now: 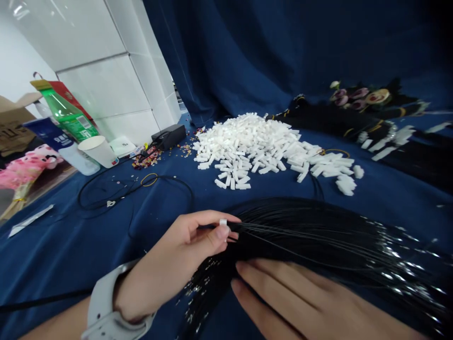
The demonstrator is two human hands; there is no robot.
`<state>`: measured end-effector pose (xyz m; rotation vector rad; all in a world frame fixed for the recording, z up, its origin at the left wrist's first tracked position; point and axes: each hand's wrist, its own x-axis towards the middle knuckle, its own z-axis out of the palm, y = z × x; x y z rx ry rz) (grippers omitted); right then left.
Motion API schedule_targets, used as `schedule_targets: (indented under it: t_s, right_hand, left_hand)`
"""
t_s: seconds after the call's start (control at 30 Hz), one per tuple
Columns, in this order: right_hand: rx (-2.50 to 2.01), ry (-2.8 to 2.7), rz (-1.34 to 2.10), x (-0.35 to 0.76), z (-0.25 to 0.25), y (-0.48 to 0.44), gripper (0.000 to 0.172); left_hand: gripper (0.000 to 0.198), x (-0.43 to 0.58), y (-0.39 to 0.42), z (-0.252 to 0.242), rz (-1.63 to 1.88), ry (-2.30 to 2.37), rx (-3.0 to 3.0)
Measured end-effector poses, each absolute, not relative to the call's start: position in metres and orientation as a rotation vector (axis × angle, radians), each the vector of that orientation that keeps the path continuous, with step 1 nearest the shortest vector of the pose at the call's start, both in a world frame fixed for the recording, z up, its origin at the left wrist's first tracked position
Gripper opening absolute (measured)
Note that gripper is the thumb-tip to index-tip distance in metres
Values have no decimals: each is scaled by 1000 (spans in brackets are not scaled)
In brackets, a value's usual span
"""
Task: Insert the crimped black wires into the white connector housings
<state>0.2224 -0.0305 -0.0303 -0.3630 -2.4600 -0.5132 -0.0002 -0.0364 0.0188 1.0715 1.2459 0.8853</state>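
**A pinch above, a flat press below**

A worktop (pixel 71 245) draped in dark blue cloth fills the view, backed by a hanging blue curtain (pixel 226 56) and a white tiled wall (pixel 106 80). Far left stand a cardboard box (pixel 16 125), a pink plush toy (pixel 30 165), a green bottle (pixel 67 113) and a paper cup (pixel 98 151), with a black power adapter (pixel 168 136) nearby. Black bundles with artificial flowers (pixel 361 99) lie back right. A heap of small white blocks (pixel 244 148) sits mid-cloth, and a looped black cord (pixel 148 186) curls left of it.

The black bundle of fine strands (pixel 318 241) lies on the cloth in front of the person, flecked with silver glints along its length. It looks light, soft and slippery, apt to tangle or slide apart, so it seems best held in gathered sections rather than by stray strands.

The right hand (pixel 300 302) lies open and flat across the bundle, pinning it to the cloth. The left hand (pixel 166 264), with a pale watch band (pixel 106 302) at its wrist, is raised at the bundle's near edge. Its thumb and forefinger are closed in a tight pinch on one white block (pixel 222 222), with a few strands running right beside them.
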Motion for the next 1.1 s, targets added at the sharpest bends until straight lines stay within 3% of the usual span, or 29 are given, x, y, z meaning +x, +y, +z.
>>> schedule_targets:
  t_s: [0.37,0.5,0.63,0.9,1.1]
  right_hand:
    - [-264,-2699,-577,223,-6,-12,12]
    - [-321,-2645,-597,226,-4,-11,16]
    - [-296,-2676,-461,215,-6,-15,11]
    - [-463,-2551,-468,214,-13,-11,27]
    - [-756,-2445,-133,242,-54,-19,27]
  left_hand:
    - [5,-5,-33,23,974,1212,860]
    - [4,-5,-33,22,994,1180,810]
    - [3,-4,-32,20,1001,1167,795]
    - [7,-10,-32,16,942,1120,987]
    - [9,-15,-30,10,899,1126,1134]
